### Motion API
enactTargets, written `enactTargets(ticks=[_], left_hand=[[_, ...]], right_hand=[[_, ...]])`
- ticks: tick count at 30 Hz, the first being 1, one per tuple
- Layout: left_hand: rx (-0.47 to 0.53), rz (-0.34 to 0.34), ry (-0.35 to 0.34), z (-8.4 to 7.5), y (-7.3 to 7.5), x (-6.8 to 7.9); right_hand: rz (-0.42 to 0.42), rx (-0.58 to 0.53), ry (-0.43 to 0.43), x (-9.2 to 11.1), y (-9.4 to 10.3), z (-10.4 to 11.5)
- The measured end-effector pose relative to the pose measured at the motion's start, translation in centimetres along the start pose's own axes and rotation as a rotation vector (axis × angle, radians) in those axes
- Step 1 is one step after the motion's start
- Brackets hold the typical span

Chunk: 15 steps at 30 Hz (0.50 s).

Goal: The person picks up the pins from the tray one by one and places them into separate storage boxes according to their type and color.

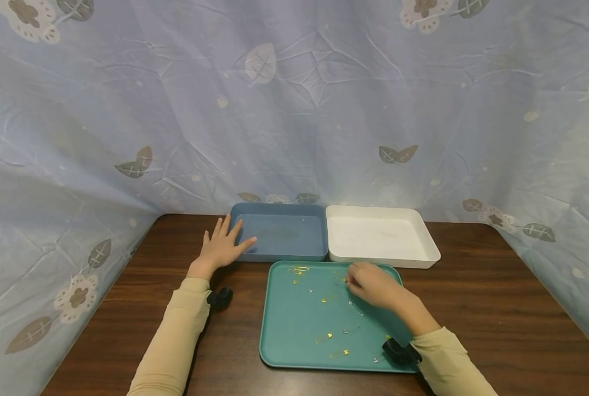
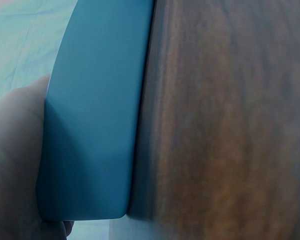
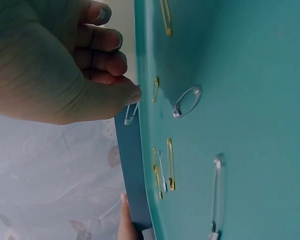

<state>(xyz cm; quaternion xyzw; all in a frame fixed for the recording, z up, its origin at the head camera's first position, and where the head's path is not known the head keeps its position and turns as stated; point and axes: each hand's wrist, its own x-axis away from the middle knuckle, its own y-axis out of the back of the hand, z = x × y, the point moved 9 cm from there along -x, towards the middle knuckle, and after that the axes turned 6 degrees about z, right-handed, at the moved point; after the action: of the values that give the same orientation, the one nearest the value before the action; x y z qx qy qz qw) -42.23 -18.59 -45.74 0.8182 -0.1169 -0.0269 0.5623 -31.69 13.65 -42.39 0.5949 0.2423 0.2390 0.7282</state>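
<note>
My right hand [image 1: 375, 285] is over the upper right part of the teal tray [image 1: 294, 324]. Between thumb and forefinger it pinches a silver safety pin [image 3: 130, 116], whose lower end shows in the right wrist view. Several gold and silver safety pins lie scattered on the tray, among them a gold pin [image 1: 324, 337] and a silver pin [image 1: 356, 308]. My left hand [image 1: 220, 251], fingers spread, rests at the left rim of the blue tray [image 1: 284, 234]. In the left wrist view, the blue tray's outer wall [image 2: 92, 110] hides most of that hand.
Beside the blue tray stands a white tray [image 1: 380, 235], both behind the teal one. All are on a dark brown wooden table [image 1: 497, 308]. A pale blue patterned curtain [image 1: 294, 121] hangs along the back and sides.
</note>
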Motion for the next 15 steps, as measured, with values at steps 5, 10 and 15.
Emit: enactTargets(ticks=[5,10,15], left_hand=[[0.004,-0.005,-0.002,-0.1,0.1,0.0],[-0.005,-0.005,-0.003,-0.1,0.0,-0.1],[-0.012,-0.005,0.004,0.1,-0.1,-0.1]], right_hand=[[-0.035,0.032,0.028,-0.8,0.8,0.8],[-0.053,0.056,0.032,-1.8,1.2,1.3],[-0.094,0.089,0.066,-3.2,1.7,1.9]])
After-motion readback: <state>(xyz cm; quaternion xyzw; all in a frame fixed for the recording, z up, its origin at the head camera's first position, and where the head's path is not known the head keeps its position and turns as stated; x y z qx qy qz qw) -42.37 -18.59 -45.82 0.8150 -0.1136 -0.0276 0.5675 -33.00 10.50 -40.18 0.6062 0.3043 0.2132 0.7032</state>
